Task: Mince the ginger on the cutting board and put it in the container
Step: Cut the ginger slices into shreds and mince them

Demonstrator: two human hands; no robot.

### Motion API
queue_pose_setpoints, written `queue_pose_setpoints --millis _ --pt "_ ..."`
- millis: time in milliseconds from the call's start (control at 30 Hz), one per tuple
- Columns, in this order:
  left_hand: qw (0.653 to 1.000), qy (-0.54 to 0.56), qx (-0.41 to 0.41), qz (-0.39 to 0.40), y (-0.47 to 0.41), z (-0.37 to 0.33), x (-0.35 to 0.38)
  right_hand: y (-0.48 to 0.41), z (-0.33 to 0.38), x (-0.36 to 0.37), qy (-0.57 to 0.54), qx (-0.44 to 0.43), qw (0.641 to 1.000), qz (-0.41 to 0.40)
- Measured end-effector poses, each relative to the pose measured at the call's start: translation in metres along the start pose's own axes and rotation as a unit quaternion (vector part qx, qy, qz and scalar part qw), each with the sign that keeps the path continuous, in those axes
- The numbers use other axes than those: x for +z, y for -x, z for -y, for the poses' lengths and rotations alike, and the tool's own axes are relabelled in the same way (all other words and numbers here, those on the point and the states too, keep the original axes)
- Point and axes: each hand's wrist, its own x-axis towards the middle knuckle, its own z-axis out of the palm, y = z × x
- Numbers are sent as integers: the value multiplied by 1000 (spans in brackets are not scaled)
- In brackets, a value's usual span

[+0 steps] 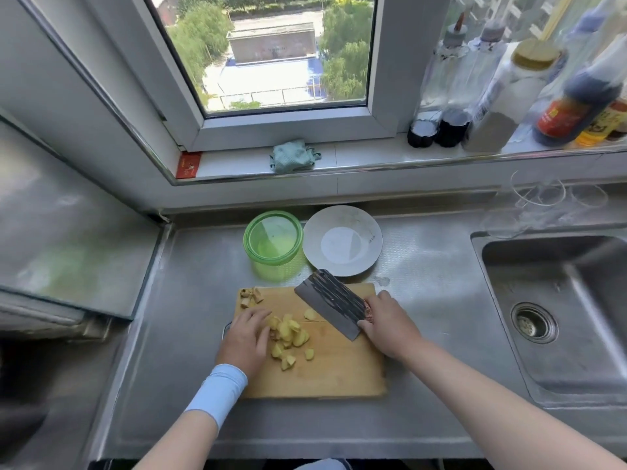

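Yellow ginger chunks (288, 337) lie heaped on the cutting board (339, 374), at 3 o'clock of the left hand (246, 337). Its bent fingers touch the pile; whether they grip a piece is unclear. The right hand (390, 325) grips the cleaver (330, 301), at 2 o'clock of the ginger. The green container (273, 244) stands at 12 o'clock.

No legible text. The dark sauce bottle (576, 106) on the windowsill carries a red label with a yellow mark; the characters are too blurred to read. The yellow-labelled bottle (600, 128) beside it is equally blurred. The red sticker (188, 166) at the sill's left end shows gold print, unreadable. The white plate (342, 240) bears a small rim mark, too small to read.
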Motion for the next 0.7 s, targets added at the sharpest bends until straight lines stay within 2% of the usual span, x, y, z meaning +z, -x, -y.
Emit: queue_pose_setpoints --millis 133,233,333,400,467,500,600,700 --pt "1000 -5 -5 23 7 8 -4 -2 1 3 61 -17 998 -21" --pt "995 -46 18 90 11 11 -8 1 15 7 146 -14 987 -61" --pt "980 -99 51 164 13 4 -8 6 46 16 169 -55 977 -116" --pt "968 -118 90 203 11 -1 -7 13 72 29 143 -79 986 -47" --pt "947 -147 145 247 7 -4 -4 19 94 43 98 -39 993 60" --pt "934 -160 175 268 3 -3 -1 21 102 51 73 -11 994 86" --pt "911 -169 245 284 -7 9 4 22 117 72 4 60 995 75" --pt "907 -153 295 260 -20 26 3 19 136 83 -58 109 992 40"
